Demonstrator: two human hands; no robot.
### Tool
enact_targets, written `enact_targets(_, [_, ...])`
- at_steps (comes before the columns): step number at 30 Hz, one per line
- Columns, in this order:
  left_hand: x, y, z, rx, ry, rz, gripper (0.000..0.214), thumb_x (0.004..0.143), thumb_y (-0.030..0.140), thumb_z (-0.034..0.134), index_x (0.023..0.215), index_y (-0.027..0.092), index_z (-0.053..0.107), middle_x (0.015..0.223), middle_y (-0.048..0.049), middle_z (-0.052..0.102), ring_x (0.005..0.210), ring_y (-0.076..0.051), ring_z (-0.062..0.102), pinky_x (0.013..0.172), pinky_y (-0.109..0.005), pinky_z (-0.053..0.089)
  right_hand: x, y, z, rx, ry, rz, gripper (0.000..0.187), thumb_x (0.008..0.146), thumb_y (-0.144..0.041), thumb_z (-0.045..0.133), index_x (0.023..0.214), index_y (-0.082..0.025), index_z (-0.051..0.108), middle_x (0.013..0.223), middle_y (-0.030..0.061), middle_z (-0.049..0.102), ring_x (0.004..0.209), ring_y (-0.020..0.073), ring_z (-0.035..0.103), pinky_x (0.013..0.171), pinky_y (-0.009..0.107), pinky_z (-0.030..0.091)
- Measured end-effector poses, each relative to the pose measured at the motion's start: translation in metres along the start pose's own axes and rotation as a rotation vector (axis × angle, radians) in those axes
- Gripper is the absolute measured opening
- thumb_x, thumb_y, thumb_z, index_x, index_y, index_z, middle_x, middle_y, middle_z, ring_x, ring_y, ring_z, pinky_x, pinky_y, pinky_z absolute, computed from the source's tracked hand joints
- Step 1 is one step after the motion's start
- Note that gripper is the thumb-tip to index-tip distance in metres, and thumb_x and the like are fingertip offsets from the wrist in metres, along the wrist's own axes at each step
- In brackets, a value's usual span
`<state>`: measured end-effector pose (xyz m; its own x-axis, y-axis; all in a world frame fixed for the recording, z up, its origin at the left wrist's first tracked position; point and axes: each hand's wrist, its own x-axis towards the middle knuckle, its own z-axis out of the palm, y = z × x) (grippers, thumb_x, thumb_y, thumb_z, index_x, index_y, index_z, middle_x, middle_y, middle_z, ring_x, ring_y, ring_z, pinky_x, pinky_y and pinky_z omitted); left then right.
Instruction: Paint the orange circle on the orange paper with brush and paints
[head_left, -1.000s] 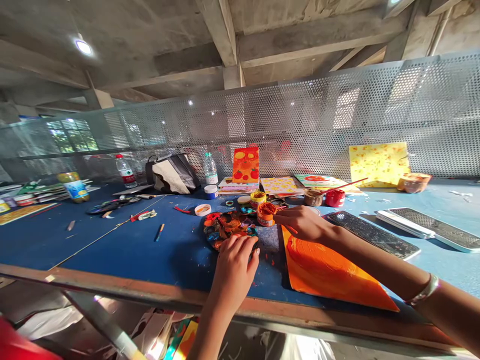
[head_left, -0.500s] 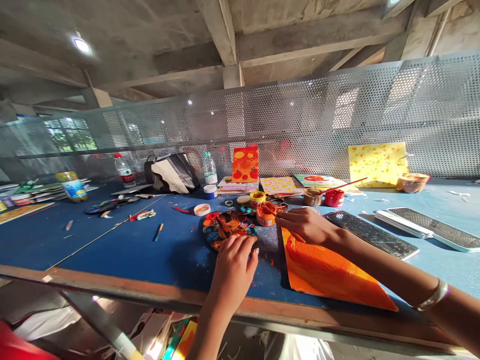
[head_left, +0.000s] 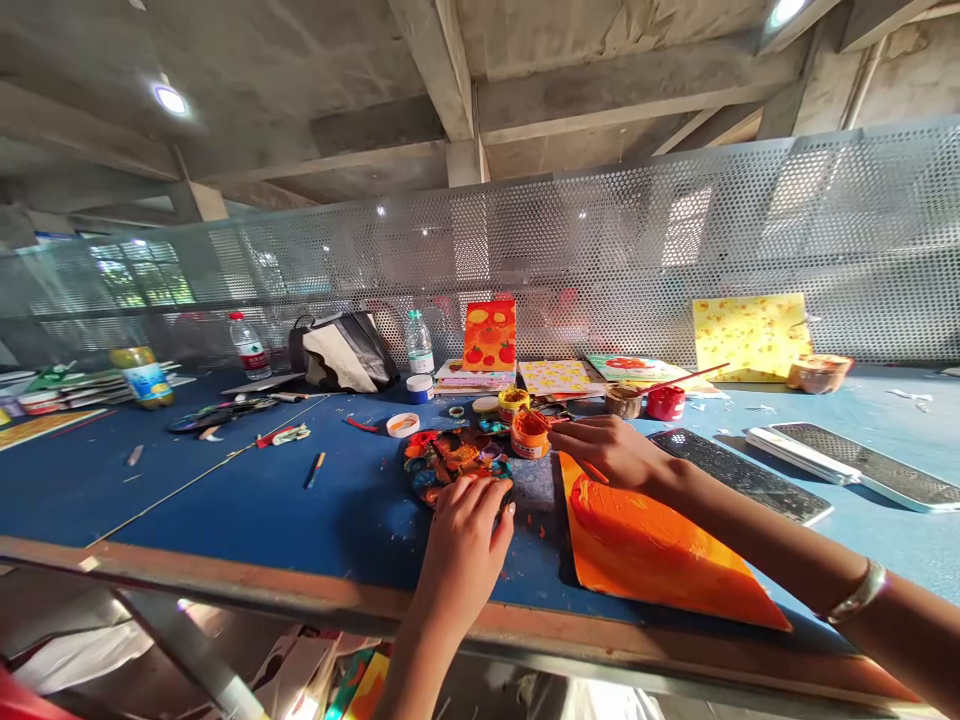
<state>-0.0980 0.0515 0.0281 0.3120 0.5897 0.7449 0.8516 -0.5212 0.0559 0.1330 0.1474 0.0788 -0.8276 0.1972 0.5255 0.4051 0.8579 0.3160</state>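
Note:
My left hand [head_left: 469, 525] is curled over the near edge of a paint palette [head_left: 442, 455] smeared with orange, red, blue and dark paint. My right hand [head_left: 611, 450] pinches a thin paintbrush [head_left: 594, 470], its handle slanting down under the fingers. The brush's front end is at the mouth of an orange paint jar [head_left: 530, 437], mostly hidden by the hand and rim. Below the right hand lies an orange-painted board [head_left: 652, 545], with thick wet-looking strokes across its upper part.
Behind the palette stand a yellow paint jar [head_left: 514, 403], a white lid [head_left: 403, 425] and a red paint jar [head_left: 666, 403]. Phones [head_left: 739, 475] lie at right. Bottles [head_left: 250, 346], a bag [head_left: 345, 350] and a red painting [head_left: 490, 335] line the perforated screen [head_left: 600, 250]. The table edge [head_left: 225, 585] runs in front.
The view has tilted slightly. My right hand stays beside the orange jar, with the brush shifted a little at its mouth. My left hand remains on the palette.

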Motion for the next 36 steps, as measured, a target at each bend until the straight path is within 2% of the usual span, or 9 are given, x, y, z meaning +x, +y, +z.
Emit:
enact_targets(4, [-0.001,0.000,0.001,0.009,0.003,-0.013,0.019,0.090,0.013,0.051,0.106,0.017,0.060,0.099,-0.0063,0.070,0.092,-0.026,0.063,0.081,-0.047,0.055,-0.012,-0.013,-0.017,0.078,0.267,0.016,0.034,0.093,-0.009,0.038,0.114,-0.018,0.063,0.106,0.0161,0.074,0.092,0.0220,0.072,0.070,0.032,0.059])
enact_targets(7, [-0.001,0.000,0.001,0.014,0.026,0.009,0.020,0.088,0.012,0.052,0.106,0.017,0.060,0.099,-0.0070,0.070,0.092,-0.026,0.064,0.080,-0.046,0.056,-0.024,-0.028,-0.030,0.360,0.493,0.320,0.023,0.091,-0.015,0.052,0.106,-0.022,0.068,0.091,0.0104,0.075,0.070,0.0172,0.072,0.058,0.026,0.058])
enact_targets(10, [0.000,0.000,0.000,0.026,0.038,0.041,0.021,0.087,0.010,0.053,0.105,0.016,0.060,0.098,-0.0071,0.070,0.091,-0.026,0.064,0.080,-0.046,0.056,-0.034,-0.038,-0.040,0.800,0.618,0.641,0.015,0.088,-0.029,0.062,0.096,-0.023,0.073,0.068,0.0042,0.070,0.048,0.0131,0.062,0.042,0.024,0.052])
enact_targets(13, [0.000,0.000,-0.001,0.042,0.046,0.061,0.020,0.087,0.011,0.054,0.105,0.017,0.061,0.098,-0.0065,0.071,0.091,-0.026,0.064,0.079,-0.046,0.056,-0.043,-0.042,-0.047,1.140,0.787,0.816,0.016,0.077,-0.036,0.074,0.087,-0.023,0.074,0.058,0.0014,0.064,0.047,0.0128,0.058,0.039,0.022,0.048])
enact_targets(16, [0.000,0.000,0.000,0.061,0.049,0.069,0.021,0.088,0.011,0.052,0.106,0.017,0.061,0.099,-0.0063,0.071,0.091,-0.026,0.064,0.079,-0.046,0.056,-0.051,-0.045,-0.055,1.285,0.854,0.917,0.018,0.069,-0.034,0.080,0.081,-0.023,0.075,0.055,0.0004,0.063,0.046,0.0111,0.058,0.038,0.018,0.044])
enact_targets(19, [0.000,-0.001,0.000,0.067,0.045,0.092,0.021,0.090,0.012,0.050,0.107,0.017,0.061,0.099,-0.0061,0.071,0.092,-0.025,0.064,0.081,-0.044,0.055,-0.059,-0.050,-0.062,1.333,0.848,0.997,0.018,0.068,-0.034,0.081,0.079,-0.021,0.074,0.060,0.0015,0.065,0.047,0.0100,0.058,0.038,0.016,0.042])
enact_targets(24, [0.003,0.000,-0.002,0.065,0.019,0.131,0.020,0.092,0.013,0.047,0.107,0.017,0.061,0.099,-0.0054,0.070,0.092,-0.024,0.063,0.083,-0.042,0.052,-0.081,-0.060,-0.075,1.309,0.847,1.087,0.017,0.069,-0.033,0.081,0.078,-0.020,0.074,0.054,0.0014,0.061,0.047,0.0107,0.057,0.038,0.016,0.041])
enact_targets(31, [0.007,0.005,-0.009,0.018,0.016,0.265,0.021,0.093,0.011,0.048,0.108,0.017,0.062,0.102,-0.0035,0.069,0.094,-0.019,0.060,0.088,-0.035,0.044,-0.125,-0.074,-0.097,1.012,0.870,1.153,0.015,0.075,-0.032,0.076,0.071,-0.018,0.075,0.058,0.0069,0.064,0.049,0.0126,0.059,0.039,0.018,0.045])
enact_targets(36, [0.000,0.026,-0.014,-0.098,-0.058,0.275,0.023,0.094,0.011,0.048,0.111,0.017,0.063,0.108,-0.0036,0.066,0.104,-0.016,0.055,0.098,-0.029,0.038,-0.140,-0.084,-0.102,0.961,0.883,1.286,0.015,0.064,-0.028,0.085,0.066,-0.018,0.073,0.053,0.0075,0.064,0.046,0.0140,0.060,0.036,0.016,0.042])
